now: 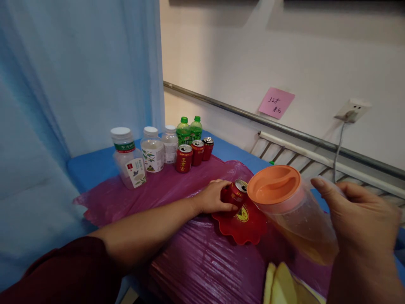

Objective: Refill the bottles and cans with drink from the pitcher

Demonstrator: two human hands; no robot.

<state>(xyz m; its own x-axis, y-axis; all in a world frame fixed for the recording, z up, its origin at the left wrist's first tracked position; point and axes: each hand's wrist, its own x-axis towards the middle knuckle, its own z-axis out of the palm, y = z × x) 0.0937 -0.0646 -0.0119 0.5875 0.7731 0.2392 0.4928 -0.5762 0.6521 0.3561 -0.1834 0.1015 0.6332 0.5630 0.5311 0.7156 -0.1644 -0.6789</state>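
My left hand (217, 197) is wrapped round a red drink can (234, 195) with an opened top, tilted a little to the right. Beneath the can lies a red scalloped mat (242, 230) with a yellow emblem. Gripped by its handle in my right hand (363, 219) is a clear plastic pitcher (303, 219) with an orange lid (274, 183). The pitcher leans toward the can, its lid edge beside the can's rim. Brownish liquid (310, 242) sits low in it. Whether any liquid runs into the can cannot be made out.
Behind stand several red cans (184, 159), two green bottles (183, 131) and clear white-capped jars (152, 150) on purple plastic sheeting (205, 257). A yellow cloth (281, 285) lies at the front right. A blue curtain (95, 76) hangs left; a metal rail (228, 109) runs along the wall.
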